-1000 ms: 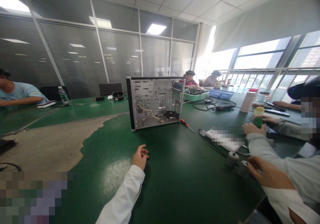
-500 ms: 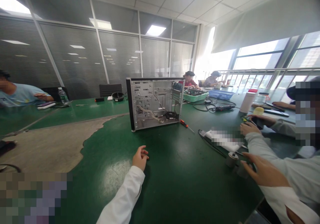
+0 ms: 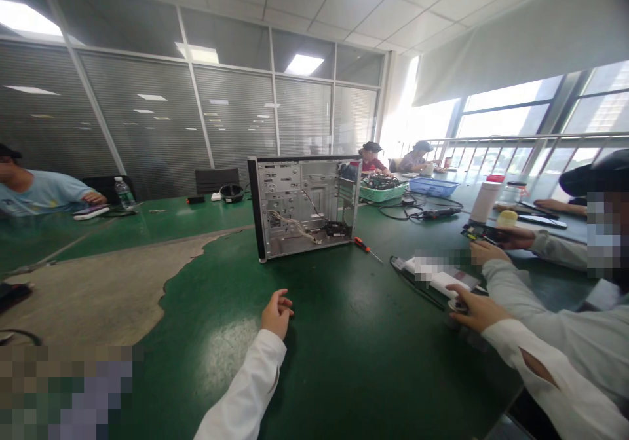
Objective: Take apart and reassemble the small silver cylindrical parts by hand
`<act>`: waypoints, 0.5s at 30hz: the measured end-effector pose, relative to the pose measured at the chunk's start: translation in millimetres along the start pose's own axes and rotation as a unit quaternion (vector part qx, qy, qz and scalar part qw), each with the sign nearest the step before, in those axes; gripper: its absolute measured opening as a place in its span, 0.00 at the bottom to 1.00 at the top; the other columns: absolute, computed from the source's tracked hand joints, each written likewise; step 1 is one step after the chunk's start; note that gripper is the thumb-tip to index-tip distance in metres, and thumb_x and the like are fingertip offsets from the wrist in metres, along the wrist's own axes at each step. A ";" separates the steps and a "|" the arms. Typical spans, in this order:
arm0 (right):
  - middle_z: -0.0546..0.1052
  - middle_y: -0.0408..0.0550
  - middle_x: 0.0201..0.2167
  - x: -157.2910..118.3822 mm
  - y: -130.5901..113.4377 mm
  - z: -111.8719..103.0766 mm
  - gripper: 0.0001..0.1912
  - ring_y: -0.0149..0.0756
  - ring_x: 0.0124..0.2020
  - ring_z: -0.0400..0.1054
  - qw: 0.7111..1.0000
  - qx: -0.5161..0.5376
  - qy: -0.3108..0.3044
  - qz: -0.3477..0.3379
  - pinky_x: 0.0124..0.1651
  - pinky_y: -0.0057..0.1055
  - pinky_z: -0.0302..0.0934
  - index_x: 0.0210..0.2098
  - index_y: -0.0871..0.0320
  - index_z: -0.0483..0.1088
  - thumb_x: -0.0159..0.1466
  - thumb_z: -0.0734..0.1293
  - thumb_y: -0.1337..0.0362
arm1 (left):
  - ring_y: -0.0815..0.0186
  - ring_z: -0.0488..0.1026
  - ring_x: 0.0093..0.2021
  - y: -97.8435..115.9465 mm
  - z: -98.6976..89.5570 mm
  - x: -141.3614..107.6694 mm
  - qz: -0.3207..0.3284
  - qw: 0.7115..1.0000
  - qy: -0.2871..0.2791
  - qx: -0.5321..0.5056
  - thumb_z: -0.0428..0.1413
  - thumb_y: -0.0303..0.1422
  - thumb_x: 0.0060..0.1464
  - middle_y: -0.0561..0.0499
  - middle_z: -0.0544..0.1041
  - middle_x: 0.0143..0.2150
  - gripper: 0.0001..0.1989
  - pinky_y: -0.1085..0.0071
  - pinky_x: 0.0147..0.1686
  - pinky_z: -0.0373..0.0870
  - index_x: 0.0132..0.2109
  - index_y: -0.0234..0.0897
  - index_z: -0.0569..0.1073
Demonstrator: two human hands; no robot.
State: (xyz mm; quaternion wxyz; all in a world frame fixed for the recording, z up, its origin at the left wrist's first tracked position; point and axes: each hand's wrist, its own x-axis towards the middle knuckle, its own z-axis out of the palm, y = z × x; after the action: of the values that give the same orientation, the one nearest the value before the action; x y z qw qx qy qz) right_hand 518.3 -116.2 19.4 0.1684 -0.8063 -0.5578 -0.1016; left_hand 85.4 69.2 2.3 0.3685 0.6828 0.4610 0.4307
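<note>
My left hand (image 3: pixel 278 314) rests on the green table, fingers loosely curled and apart, with nothing in it. Beyond it stands an open computer case (image 3: pixel 314 207), its side panel off, with loose cables and a black fan inside. A screwdriver (image 3: pixel 362 245) with an orange and black handle lies beside the case's right foot. At the right, my right hand (image 3: pixel 479 309) has thumb and fingers around a small round container (image 3: pixel 457 305), of which mostly the pale top shows. A white device with a black cable (image 3: pixel 417 285) lies just behind that hand.
A co-worker's hands (image 3: pixel 491 247) hold a small dark part at the right. Farther back are a green basket (image 3: pixel 384 194) of parts, a blue basket (image 3: pixel 435 186), a corded black tool (image 3: pixel 439 213) and a white bottle (image 3: pixel 484 204). Other people sit around the table.
My right hand has moved left and forward and closed around the small round container. My left hand has stayed nearly still. The co-worker's held part has shifted slightly.
</note>
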 end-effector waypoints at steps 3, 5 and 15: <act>0.74 0.50 0.32 5.5 -17.6 -19.2 0.26 0.41 0.32 0.69 0.998 0.023 -0.055 -0.017 0.34 0.33 0.59 0.45 0.58 0.57 0.47 0.61 0.58 | 0.73 0.70 0.23 -0.9 0.3 0.5 0.001 1.000 -0.002 0.001 0.43 0.18 0.36 0.55 0.68 0.28 0.22 0.74 0.28 0.65 0.41 0.35 0.62; 0.73 0.52 0.34 10.1 -41.2 -37.6 0.26 0.41 0.33 0.68 0.999 0.022 -0.034 -0.025 0.34 0.33 0.58 0.47 0.59 0.55 0.49 0.60 0.57 | 0.73 0.70 0.23 -1.3 0.5 0.7 0.004 1.000 -0.004 0.003 0.43 0.18 0.36 0.55 0.68 0.28 0.21 0.74 0.28 0.65 0.41 0.35 0.62; 0.72 0.45 0.34 37.4 -266.3 -28.8 0.33 0.38 0.35 0.67 0.951 0.170 -0.056 -0.254 0.37 0.30 0.56 0.51 0.56 0.49 0.48 0.64 0.61 | 0.71 0.69 0.26 0.8 -0.2 -1.2 0.013 1.000 0.007 -0.010 0.45 0.19 0.36 0.54 0.68 0.28 0.20 0.72 0.29 0.66 0.41 0.34 0.63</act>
State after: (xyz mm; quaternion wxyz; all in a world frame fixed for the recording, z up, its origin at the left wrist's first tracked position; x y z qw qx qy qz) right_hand 283.7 -9.5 101.3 0.2400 -0.6022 -0.7614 0.0004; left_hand 85.2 67.9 2.8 0.3668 0.6821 0.4500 0.4446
